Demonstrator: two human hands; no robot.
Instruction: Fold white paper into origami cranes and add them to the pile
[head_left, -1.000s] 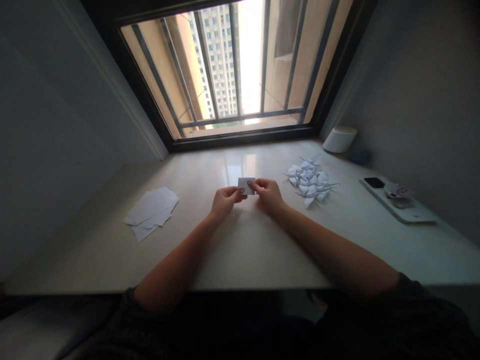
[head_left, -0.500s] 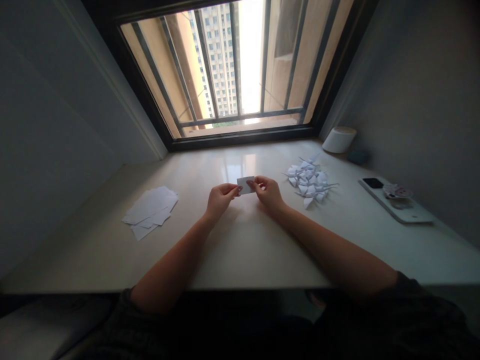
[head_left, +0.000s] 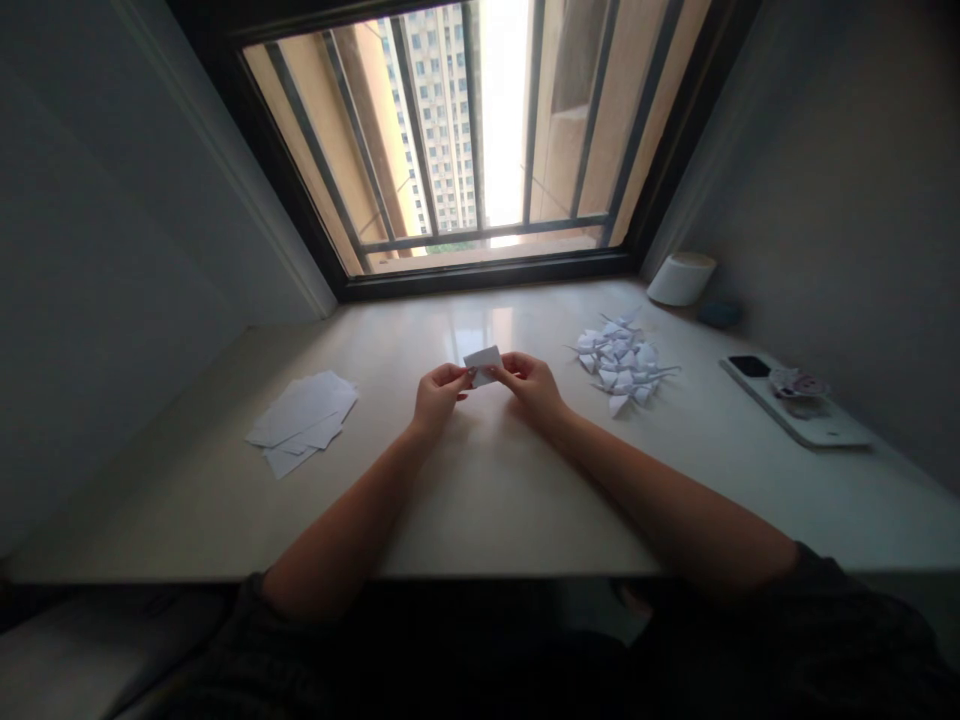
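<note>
Pinching a small paper (head_left: 484, 362), both hands (head_left: 439, 393) (head_left: 534, 385) sit between loose sheets (head_left: 304, 420) and folded cranes (head_left: 621, 360).

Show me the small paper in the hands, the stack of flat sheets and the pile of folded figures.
small paper (head_left: 484, 361), head view, its white face.
stack of flat sheets (head_left: 304, 412), head view, middle of top sheet.
pile of folded figures (head_left: 621, 362), head view, centre of the pile.
</note>
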